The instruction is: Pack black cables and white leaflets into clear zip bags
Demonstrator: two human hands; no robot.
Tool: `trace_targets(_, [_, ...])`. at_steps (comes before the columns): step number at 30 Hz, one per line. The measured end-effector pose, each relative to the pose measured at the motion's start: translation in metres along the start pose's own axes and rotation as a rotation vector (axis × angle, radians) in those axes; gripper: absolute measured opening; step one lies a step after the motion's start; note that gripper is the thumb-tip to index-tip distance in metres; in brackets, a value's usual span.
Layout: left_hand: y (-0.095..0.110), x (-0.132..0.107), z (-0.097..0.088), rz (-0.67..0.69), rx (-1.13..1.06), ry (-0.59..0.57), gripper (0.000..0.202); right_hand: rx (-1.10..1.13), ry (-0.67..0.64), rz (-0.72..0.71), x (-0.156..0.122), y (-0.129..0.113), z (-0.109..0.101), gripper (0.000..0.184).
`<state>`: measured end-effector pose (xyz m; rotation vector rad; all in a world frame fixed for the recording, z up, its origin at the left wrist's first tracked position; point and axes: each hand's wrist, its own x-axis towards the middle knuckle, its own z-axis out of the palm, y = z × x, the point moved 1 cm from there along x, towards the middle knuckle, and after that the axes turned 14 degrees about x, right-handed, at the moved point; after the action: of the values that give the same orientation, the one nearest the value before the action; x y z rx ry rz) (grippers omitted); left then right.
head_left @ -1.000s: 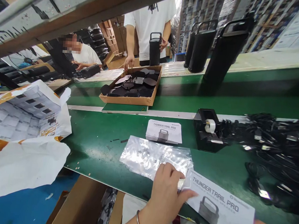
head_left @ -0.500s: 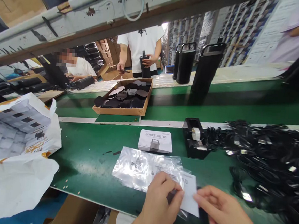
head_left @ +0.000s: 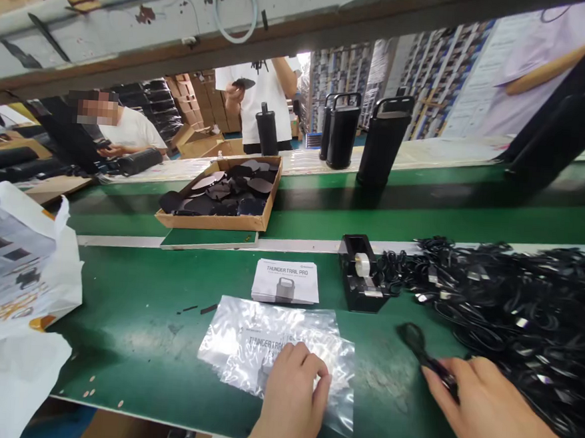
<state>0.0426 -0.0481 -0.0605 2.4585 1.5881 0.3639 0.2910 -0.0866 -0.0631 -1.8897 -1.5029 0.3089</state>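
My right hand is closed on a coiled black cable, lifted from beside the cable pile. My left hand, fingers curled, is at a clear plastic bag lying over other clear bags. Through the plastic under that hand shows a white printed booklet; my fingers hide part of it. Just behind the bags sits a stack of white booklets marked THUNDER TRAIL PRO. A black tape dispenser stands between this stack and the cables.
A cardboard tray of dark flat pieces sits at the back. Black handled cylinders stand along the far edge. To the left gapes a large white bag. A shelf beam crosses overhead. Two people in white work opposite.
My right hand has let go of the white booklet, now in the bag, moved right and taken a coiled cable. The left hand stays at the bag. The view has shifted right.
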Motion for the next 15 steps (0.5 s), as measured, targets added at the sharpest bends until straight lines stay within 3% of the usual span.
trace_targets(3, [0.002,0.001,-0.007,-0.013,-0.070,-0.048,0.014,0.090,-0.129,-0.029,-0.006,-0.021,0.016,0.032])
trace_targets(6, [0.001,0.000,-0.013,-0.050,-0.189,-0.037,0.015,0.335,-0.359,0.027,-0.014,-0.045,0.032,0.030])
trace_targets(9, [-0.002,-0.002,-0.015,-0.135,-0.349,-0.022,0.015,0.384,-0.546,-0.022,-0.018,-0.055,0.037,0.024])
trace_targets(12, [-0.004,-0.003,-0.015,-0.234,-0.508,-0.008,0.013,0.317,-0.520,-0.157,-0.015,-0.053,0.035,0.021])
trace_targets(15, [0.000,-0.004,-0.016,-0.198,-0.549,-0.015,0.013,0.299,-0.500,-0.256,-0.012,-0.054,0.034,0.021])
